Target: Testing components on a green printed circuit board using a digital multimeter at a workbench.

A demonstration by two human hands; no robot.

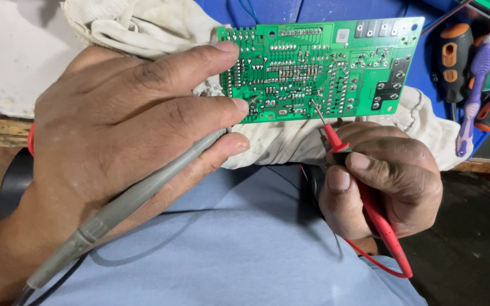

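Observation:
A green circuit board [319, 68] lies solder side up on a white cloth [290, 141] at the bench edge. My left hand [126, 130] grips a grey test probe [126, 198] and steadies the board's left edge with its fingertips; the probe tip touches the board near its lower left. My right hand [381, 181] pinches a red test probe [370, 198], whose metal tip rests on the solder joints near the board's lower middle. A red lead trails from that probe below my hand.
Several screwdrivers lie at the right on a blue surface [426, 62]: an orange and black one [453, 62] and a purple one [474, 96]. A white bench top [12, 56] sits at the left. My light blue shirt [245, 249] fills the foreground.

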